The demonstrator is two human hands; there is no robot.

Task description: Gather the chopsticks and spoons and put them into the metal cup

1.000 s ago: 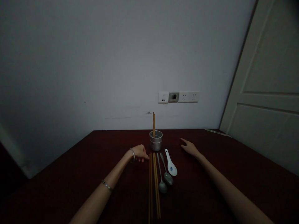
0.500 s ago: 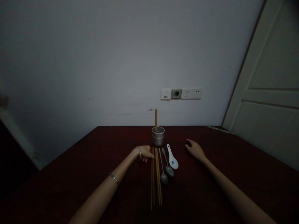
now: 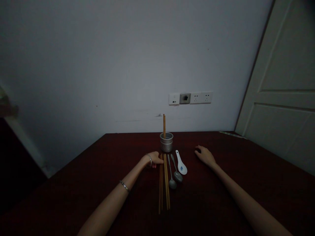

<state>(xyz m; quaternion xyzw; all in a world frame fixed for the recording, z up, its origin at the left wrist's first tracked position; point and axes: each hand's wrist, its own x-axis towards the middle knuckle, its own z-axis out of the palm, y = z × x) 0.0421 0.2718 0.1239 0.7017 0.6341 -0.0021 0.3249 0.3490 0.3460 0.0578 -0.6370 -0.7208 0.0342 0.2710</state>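
My left hand (image 3: pixel 155 158) is at the far ends of the left pair of wooden chopsticks (image 3: pixel 160 186), its thumb across them and its other fingers curled, partly hidden. Beside that pair lies a second, lighter pair of chopsticks (image 3: pixel 166 183). Two metal spoons, one with a small round bowl (image 3: pixel 172 184) and one with a larger bowl (image 3: pixel 178 177), lie to the right, then a white soup spoon (image 3: pixel 182 168) with a blue mark. Behind them stands a metal cup (image 3: pixel 166 144) with upright chopsticks (image 3: pixel 164 126) in it. My right hand (image 3: pixel 205 156) rests open on the table, holding nothing.
The dark red table (image 3: pixel 123 144) meets a pale wall (image 3: pixel 130 65) at its far edge. Wall sockets (image 3: pixel 200 97) sit above it. A panelled door (image 3: pixel 283 95) is at the right. Dim light darkens the near side.
The view has shifted slightly, so the utensils appear a little higher. My left hand stays at the left chopsticks, its thumb across them. My right hand remains on the table.
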